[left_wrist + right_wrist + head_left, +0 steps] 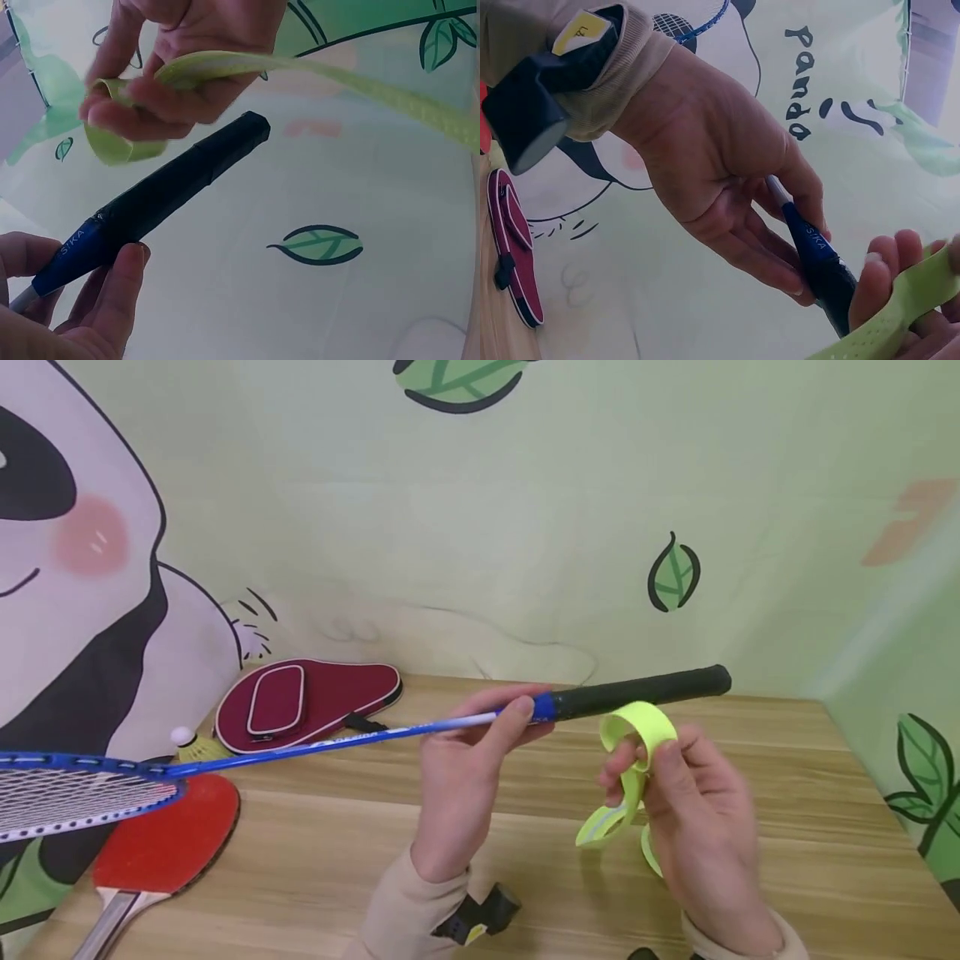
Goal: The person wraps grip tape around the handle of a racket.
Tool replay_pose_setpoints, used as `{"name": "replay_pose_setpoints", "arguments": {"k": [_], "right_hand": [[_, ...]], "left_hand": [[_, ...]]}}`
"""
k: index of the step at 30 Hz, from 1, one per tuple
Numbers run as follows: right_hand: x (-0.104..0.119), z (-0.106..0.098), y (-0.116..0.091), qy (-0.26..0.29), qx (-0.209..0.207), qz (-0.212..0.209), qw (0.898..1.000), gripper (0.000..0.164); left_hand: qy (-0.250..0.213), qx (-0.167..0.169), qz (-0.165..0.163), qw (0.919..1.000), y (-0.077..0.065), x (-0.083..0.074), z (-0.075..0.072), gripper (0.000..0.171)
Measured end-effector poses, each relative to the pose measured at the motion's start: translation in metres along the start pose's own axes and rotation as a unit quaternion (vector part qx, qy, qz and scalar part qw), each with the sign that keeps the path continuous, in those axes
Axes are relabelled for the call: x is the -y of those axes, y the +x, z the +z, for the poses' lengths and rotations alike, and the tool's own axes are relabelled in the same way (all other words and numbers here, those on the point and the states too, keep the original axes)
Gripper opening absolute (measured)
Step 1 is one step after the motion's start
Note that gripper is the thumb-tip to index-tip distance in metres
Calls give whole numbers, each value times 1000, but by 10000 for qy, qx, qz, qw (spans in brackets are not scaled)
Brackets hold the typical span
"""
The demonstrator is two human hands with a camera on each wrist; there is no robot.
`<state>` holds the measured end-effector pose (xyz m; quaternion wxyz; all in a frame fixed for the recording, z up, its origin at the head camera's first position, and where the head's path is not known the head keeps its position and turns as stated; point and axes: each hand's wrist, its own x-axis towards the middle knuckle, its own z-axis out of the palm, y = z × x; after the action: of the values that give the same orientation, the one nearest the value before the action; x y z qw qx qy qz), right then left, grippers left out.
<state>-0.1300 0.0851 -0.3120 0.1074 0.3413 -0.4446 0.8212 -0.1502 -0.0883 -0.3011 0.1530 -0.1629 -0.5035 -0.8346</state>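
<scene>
In the head view my left hand [461,777] holds a blue badminton racket [405,732] where the shaft meets the blue cone, thumb on top. Its black handle [645,691] points right and slightly up; the strung head reaches past the left edge. My right hand [701,814] pinches a neon yellow-green overgrip tape [648,722], which loops around its fingers just below the handle. More of the tape hangs below. The left wrist view shows a length of tape [375,86] trailing right, apart from the handle [180,180]. The right wrist view shows perforations in the tape [922,281].
A red table tennis bat [168,839] lies at the left of the wooden table [315,877]. Behind it are a maroon bat case [345,693] and a yellow shuttlecock [202,747], partly hidden by the racket. A panda-printed backdrop [525,527] rises behind the table.
</scene>
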Motion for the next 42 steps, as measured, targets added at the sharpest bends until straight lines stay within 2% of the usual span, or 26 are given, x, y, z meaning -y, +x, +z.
{"name": "replay_pose_setpoints", "arguments": {"k": [2,6,10,14,16,19,26,34,37,42], "right_hand": [[1,1,1,-135,-139,136,9997,27],[2,1,2,-295,-122,333,9989,37],[1,2,2,-594,-337,735,9950,29],[-1,7,2,-1154,-921,1412,9789,10],[-2,10,3,-1504,-1173,1731,9663,13],[-2,13,2,-1819,-1252,2063,9532,22],[-3,14,0,-2038,-463,2423,9474,33],[-2,18,-3,-2369,-194,2516,9382,36],[-2,18,-3,-2412,-103,2427,9396,36],[-2,17,-2,-2381,17,2138,9474,32]], "left_hand": [[36,55,-44,10000,-1,1,1,25],[196,123,-80,9997,-2,3,4,24],[212,179,-111,9996,-5,5,7,23],[187,200,-98,9996,-6,6,8,26],[205,168,-32,9996,-7,6,8,27],[214,107,144,9996,-8,7,8,29],[336,100,507,9981,-9,8,8,28],[350,38,513,9981,-10,8,9,25],[327,45,501,9982,-10,8,8,24],[276,8,484,9984,-9,6,8,24]]}}
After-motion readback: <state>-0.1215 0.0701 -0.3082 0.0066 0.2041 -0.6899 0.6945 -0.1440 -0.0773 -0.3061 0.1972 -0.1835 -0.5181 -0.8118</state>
